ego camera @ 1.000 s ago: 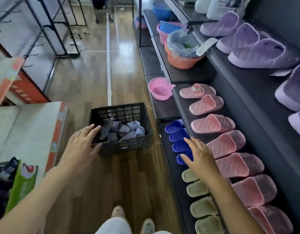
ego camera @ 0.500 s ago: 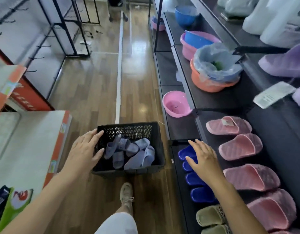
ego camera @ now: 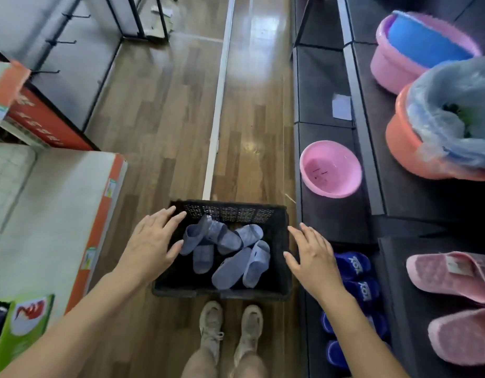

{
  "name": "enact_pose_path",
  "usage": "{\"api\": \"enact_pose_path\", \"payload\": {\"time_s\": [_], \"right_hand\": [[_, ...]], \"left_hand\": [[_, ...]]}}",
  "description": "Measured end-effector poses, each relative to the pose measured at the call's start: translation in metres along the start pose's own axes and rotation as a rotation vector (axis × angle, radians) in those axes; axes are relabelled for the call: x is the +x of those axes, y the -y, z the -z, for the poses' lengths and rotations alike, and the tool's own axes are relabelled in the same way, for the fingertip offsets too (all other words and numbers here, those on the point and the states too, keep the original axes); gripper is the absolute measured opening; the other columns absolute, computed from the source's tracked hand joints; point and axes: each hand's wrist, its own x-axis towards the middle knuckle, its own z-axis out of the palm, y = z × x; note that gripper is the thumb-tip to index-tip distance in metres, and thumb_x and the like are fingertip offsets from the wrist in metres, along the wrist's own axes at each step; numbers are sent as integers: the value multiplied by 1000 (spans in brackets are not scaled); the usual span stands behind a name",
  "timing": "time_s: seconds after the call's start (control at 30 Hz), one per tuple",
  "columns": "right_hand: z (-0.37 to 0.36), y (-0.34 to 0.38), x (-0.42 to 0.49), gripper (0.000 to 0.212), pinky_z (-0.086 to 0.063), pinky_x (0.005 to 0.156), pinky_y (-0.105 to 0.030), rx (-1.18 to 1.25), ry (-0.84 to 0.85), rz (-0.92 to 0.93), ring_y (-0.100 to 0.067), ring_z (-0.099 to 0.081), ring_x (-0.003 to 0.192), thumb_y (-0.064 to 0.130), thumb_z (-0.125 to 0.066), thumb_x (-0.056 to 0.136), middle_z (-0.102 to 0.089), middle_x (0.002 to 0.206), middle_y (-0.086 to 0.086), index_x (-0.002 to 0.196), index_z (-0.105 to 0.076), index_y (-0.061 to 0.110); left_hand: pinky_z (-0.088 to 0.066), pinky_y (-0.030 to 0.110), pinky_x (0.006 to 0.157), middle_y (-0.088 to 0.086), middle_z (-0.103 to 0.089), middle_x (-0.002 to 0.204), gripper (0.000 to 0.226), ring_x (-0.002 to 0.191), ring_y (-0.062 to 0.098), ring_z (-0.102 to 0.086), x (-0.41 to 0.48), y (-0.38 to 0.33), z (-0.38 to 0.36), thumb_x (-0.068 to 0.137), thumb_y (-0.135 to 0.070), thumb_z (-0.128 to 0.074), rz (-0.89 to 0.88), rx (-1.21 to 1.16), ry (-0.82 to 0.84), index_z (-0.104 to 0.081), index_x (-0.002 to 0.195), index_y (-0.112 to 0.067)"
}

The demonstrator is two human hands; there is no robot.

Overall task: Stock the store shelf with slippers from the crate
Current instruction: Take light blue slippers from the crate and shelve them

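Hovering at either side of the black crate (ego camera: pixel 222 291), both hands are spread flat and hold nothing: the left hand (ego camera: pixel 151 241) over its left rim, the right hand (ego camera: pixel 313 257) by its right rim, perhaps touching it. Grey-blue slippers (ego camera: pixel 227 246) lie heaped inside it on the wooden floor (ego camera: pixel 167 118), beside the shelf (ego camera: pixel 331 77) carrying blue slippers (ego camera: pixel 353 264) and pink slippers (ego camera: pixel 451 274).

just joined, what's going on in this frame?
A person stands over a black crate on the floor, reaching for it with both hands. The left hand is over its left rim and the right hand is at its right edge; both are open and hold nothing. Several grey-blue slippers lie loose inside. The shelf to the right already holds blue slippers and pink slippers.
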Motion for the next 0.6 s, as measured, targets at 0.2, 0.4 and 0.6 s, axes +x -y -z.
{"api": "enact_pose_path", "payload": {"time_s": [0.2,0.4,0.6], "right_hand": [[-72,-17,76,56,-14,115,-33,-4,99,22,-19,-17,142,35,-43,95,-20,154,-3,146,-23,21],[-184,-51,148,55,-18,113,-32,-28,178,-6,-19,-21,141,35,-43,95,-25,153,-3,145,-24,21],[-300,-84,207,48,-30,104,-35,35,227,-79,-21,-33,132,30,-46,94,-35,144,-3,139,-33,19]], "left_hand": [[-46,47,94,15,-57,126,57,113,33,-57,27,25,-90,74,-27,-66,62,-19,43,-54,127,-10],[-40,45,100,16,-52,132,60,122,33,-50,53,48,-213,76,-20,-72,159,-99,156,-51,131,-9],[-31,33,106,6,-36,146,59,133,23,-36,76,78,-332,89,-28,-56,282,-118,276,-34,142,-16]]}}
